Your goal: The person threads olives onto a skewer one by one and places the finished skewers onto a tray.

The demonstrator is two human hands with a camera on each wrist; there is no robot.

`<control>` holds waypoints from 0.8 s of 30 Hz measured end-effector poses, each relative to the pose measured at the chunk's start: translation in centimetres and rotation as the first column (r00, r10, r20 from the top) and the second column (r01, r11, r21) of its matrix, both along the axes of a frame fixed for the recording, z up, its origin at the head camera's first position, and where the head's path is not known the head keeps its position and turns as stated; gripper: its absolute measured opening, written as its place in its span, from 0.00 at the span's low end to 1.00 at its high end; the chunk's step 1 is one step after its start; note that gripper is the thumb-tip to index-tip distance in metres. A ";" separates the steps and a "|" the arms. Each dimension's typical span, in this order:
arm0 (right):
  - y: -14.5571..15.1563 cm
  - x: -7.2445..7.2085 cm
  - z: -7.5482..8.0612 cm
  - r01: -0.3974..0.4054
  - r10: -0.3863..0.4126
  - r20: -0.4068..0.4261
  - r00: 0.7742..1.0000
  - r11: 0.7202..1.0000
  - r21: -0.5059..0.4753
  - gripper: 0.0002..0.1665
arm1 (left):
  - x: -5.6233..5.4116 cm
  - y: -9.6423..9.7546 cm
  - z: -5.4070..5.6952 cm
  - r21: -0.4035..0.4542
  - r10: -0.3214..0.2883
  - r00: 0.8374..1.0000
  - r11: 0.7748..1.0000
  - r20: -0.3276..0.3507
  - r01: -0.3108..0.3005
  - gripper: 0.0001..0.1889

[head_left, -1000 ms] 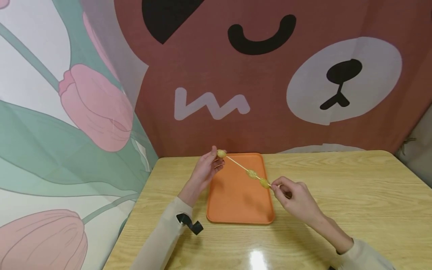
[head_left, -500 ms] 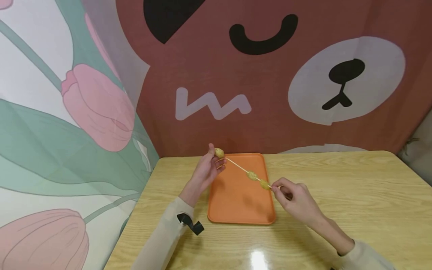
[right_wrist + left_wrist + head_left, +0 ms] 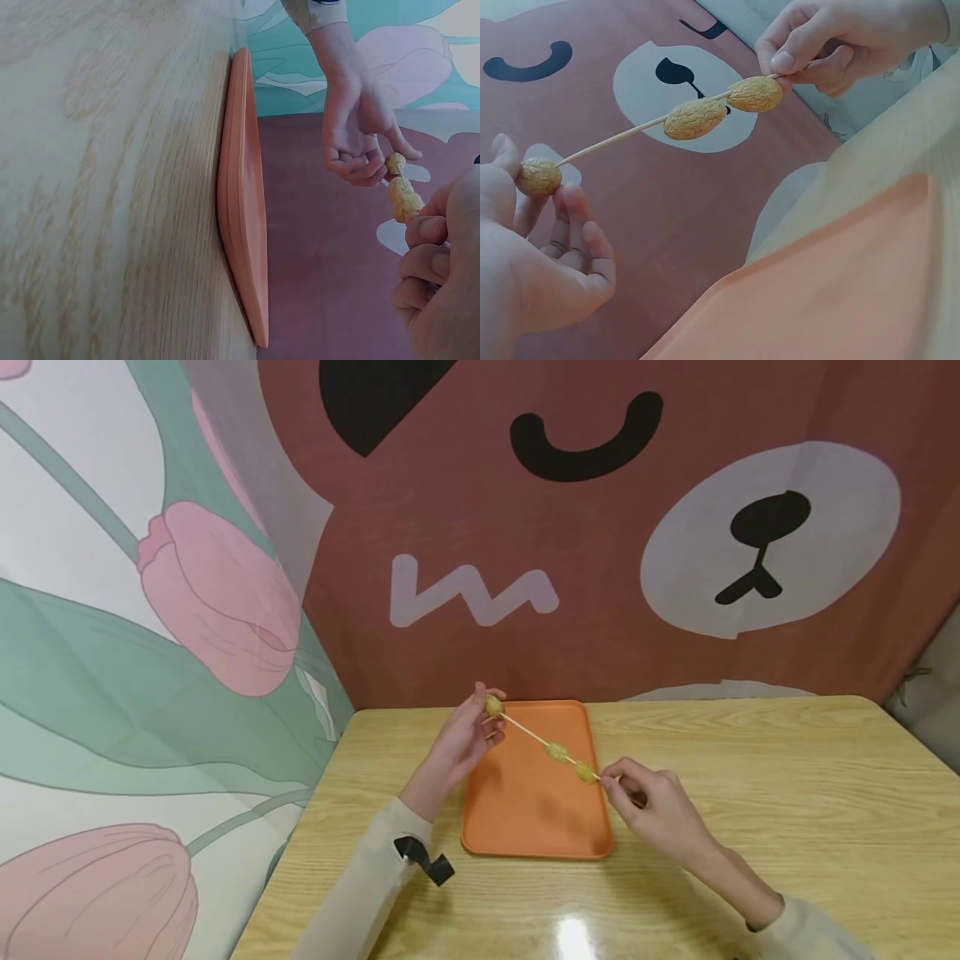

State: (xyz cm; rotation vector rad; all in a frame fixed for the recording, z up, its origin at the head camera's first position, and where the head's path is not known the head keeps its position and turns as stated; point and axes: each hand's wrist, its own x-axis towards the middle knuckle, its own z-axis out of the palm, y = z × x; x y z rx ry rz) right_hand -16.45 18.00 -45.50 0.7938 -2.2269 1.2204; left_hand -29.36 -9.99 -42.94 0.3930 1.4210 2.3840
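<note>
A thin wooden skewer (image 3: pixel 525 728) slants between the two hands above the tray. My right hand (image 3: pixel 660 810) pinches its lower end between thumb and forefinger. Two wrinkled, yellow-brown oval pieces like dried fruit (image 3: pixel 695 119) are threaded on it near that hand. At the far tip, a third wrinkled oval piece (image 3: pixel 538 177) meets the skewer's end. My left hand (image 3: pixel 461 739) pinches this piece between thumb and forefinger, its other fingers loosely bent below. In the right wrist view, the skewer's pieces (image 3: pixel 405 199) line up in front of the left hand (image 3: pixel 356 131).
An orange tray (image 3: pixel 536 810) lies on the wooden table (image 3: pixel 787 802) beneath the hands. A cloth with a bear print (image 3: pixel 585 527) hangs behind the table, and a tulip-print cloth (image 3: pixel 217 602) hangs at the left. A black strap end (image 3: pixel 423 860) dangles from the left sleeve.
My left hand shifts slightly and the tip piece moves a little right and down since half a second ago, with the forefinger now showing behind it. The right hand stays nearly still.
</note>
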 end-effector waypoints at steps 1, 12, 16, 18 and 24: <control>0.0 0.0 0.0 0.004 -0.004 0.000 1.000 1.000 0.000 0.16 | 0.0 0.0 0.0 -0.023 0.002 1.000 1.000 -0.014 -0.002 0.28; 0.0 0.0 0.1 0.031 -0.031 -0.005 0.999 0.999 -0.014 0.15 | 0.4 -0.5 1.1 -0.263 -0.107 0.969 0.964 -0.224 0.046 0.24; 0.0 0.0 0.1 0.028 -0.028 -0.014 1.000 0.999 -0.019 0.16 | 0.6 -0.8 1.6 -0.242 -0.158 0.953 0.966 -0.260 0.094 0.20; 0.0 0.0 0.0 0.023 -0.024 -0.015 1.000 1.000 -0.020 0.16 | 0.6 -0.9 1.6 -0.255 -0.161 0.946 0.963 -0.282 0.088 0.20; 0.0 0.1 -0.1 0.006 -0.007 -0.026 1.000 1.000 -0.030 0.17 | 0.7 -1.0 1.4 -0.264 -0.130 0.930 0.964 -0.344 0.037 0.19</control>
